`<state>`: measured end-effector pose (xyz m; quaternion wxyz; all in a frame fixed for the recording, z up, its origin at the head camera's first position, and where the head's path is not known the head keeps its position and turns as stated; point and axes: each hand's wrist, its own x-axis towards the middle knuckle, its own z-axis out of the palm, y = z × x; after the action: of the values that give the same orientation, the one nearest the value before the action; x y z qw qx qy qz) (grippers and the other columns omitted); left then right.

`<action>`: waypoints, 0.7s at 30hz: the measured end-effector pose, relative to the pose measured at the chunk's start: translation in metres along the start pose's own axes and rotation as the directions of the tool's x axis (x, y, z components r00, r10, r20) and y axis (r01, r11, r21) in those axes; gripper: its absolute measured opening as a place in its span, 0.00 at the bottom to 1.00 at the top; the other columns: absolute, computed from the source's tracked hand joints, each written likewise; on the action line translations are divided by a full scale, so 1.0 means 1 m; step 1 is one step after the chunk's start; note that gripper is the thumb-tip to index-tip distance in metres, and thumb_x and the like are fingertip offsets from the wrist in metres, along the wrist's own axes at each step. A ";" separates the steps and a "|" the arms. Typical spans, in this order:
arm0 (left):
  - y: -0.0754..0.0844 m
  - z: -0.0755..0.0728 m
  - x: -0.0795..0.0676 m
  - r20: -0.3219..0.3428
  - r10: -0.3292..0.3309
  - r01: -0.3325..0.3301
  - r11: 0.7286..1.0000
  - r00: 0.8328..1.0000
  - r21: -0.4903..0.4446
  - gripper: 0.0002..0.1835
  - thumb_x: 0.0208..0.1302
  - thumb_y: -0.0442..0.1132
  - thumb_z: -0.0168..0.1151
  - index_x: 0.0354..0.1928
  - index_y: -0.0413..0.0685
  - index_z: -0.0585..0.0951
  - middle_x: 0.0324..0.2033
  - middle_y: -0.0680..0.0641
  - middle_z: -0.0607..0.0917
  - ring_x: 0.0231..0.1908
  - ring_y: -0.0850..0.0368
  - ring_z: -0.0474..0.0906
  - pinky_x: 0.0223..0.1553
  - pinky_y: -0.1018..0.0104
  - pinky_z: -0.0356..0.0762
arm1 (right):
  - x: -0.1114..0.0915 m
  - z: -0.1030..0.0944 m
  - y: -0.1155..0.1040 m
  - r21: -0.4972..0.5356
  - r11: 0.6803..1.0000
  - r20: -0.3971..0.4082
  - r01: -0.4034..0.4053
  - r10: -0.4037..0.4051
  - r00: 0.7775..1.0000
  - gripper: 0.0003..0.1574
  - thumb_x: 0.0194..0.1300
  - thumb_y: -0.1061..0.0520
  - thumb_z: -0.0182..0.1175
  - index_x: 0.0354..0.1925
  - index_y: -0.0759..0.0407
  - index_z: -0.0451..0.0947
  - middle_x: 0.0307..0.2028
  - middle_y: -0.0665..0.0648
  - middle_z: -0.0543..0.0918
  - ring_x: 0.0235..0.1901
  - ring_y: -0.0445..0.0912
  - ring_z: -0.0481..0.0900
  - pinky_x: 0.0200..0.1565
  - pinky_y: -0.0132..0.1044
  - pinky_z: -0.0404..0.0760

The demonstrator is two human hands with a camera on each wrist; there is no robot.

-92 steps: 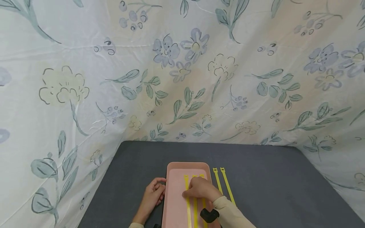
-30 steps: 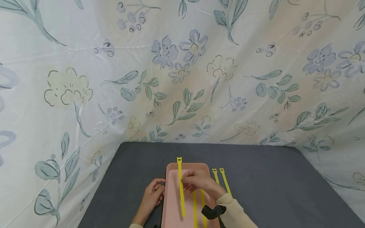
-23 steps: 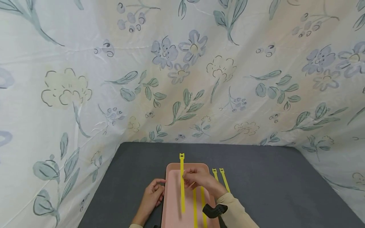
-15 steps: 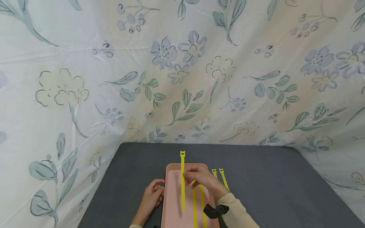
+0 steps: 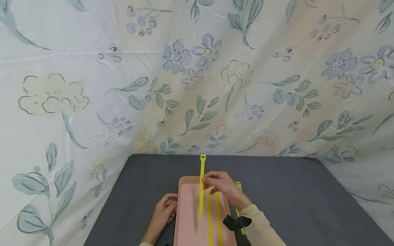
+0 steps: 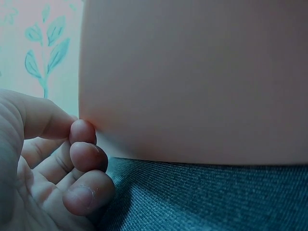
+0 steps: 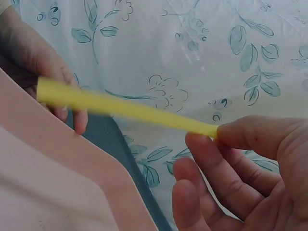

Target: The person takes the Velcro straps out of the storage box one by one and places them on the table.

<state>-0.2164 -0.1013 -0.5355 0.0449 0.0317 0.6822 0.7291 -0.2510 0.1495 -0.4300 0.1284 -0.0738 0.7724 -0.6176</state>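
In the head view my right hand (image 5: 226, 188) pinches a yellow hook-and-loop cable tie (image 5: 201, 201) between thumb and fingertips. The tie stands raised over the pink tray (image 5: 186, 222), its slotted head uppermost; its shadow falls on the tray floor. The right wrist view shows the thumb and index finger on the strap (image 7: 130, 113), whose far end is blurred. Two more yellow ties (image 5: 210, 218) lie lengthwise in the tray. My left hand (image 5: 163, 213) is at the tray's left side, fingers loosely bent, fingertips against the outer wall (image 6: 192, 96) in the left wrist view.
Just right of the tray, another yellow tie (image 5: 238, 185) lies on the dark grey table (image 5: 292, 198), partly covered by my right forearm. A cloth with a flower print (image 5: 197, 85) hangs behind the table and along its sides.
My right hand has picked the leftmost tie up from the tray, then raised it and moved it away and slightly right. The right hand now hides one tie outside the tray. My left hand stays put.
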 end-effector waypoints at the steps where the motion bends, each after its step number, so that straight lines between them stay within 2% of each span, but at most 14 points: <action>1: 0.000 0.000 -0.001 0.000 0.000 0.000 1.000 1.000 0.001 0.17 0.68 0.29 0.56 0.57 0.32 0.74 0.23 0.50 0.76 0.16 0.66 0.65 0.15 0.76 0.59 | 0.000 -0.001 -0.001 0.005 1.000 -0.006 0.001 -0.001 1.000 0.21 0.69 0.46 0.64 0.47 0.62 0.82 0.38 0.53 0.86 0.42 0.49 0.85 0.40 0.39 0.85; 6: 0.001 0.002 -0.003 -0.008 -0.004 0.004 1.000 1.000 0.002 0.17 0.68 0.29 0.56 0.57 0.33 0.74 0.23 0.50 0.76 0.16 0.66 0.65 0.15 0.76 0.59 | -0.001 -0.006 -0.005 0.040 0.999 -0.028 0.008 -0.007 1.000 0.18 0.70 0.50 0.62 0.48 0.63 0.80 0.38 0.53 0.85 0.46 0.53 0.84 0.40 0.40 0.85; 16: 0.003 0.002 -0.003 -0.021 -0.004 0.004 1.000 1.000 0.000 0.17 0.68 0.29 0.57 0.57 0.34 0.75 0.22 0.50 0.75 0.16 0.65 0.65 0.15 0.75 0.59 | -0.005 -0.022 -0.017 0.065 0.998 -0.104 0.017 -0.010 0.994 0.18 0.69 0.50 0.64 0.48 0.63 0.80 0.36 0.52 0.86 0.42 0.56 0.85 0.39 0.38 0.84; 21: 0.002 0.002 -0.004 -0.019 -0.017 0.017 1.000 1.000 0.010 0.17 0.68 0.30 0.58 0.58 0.35 0.75 0.22 0.50 0.75 0.16 0.65 0.65 0.15 0.75 0.59 | -0.009 -0.029 -0.018 0.037 0.999 -0.124 0.036 -0.031 0.992 0.19 0.69 0.50 0.64 0.48 0.63 0.82 0.37 0.54 0.86 0.41 0.52 0.84 0.42 0.40 0.83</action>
<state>-0.2125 -0.0997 -0.5335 0.0443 0.0192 0.6863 0.7257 -0.2514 0.1751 -0.4054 0.0716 -0.0459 0.7654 -0.6379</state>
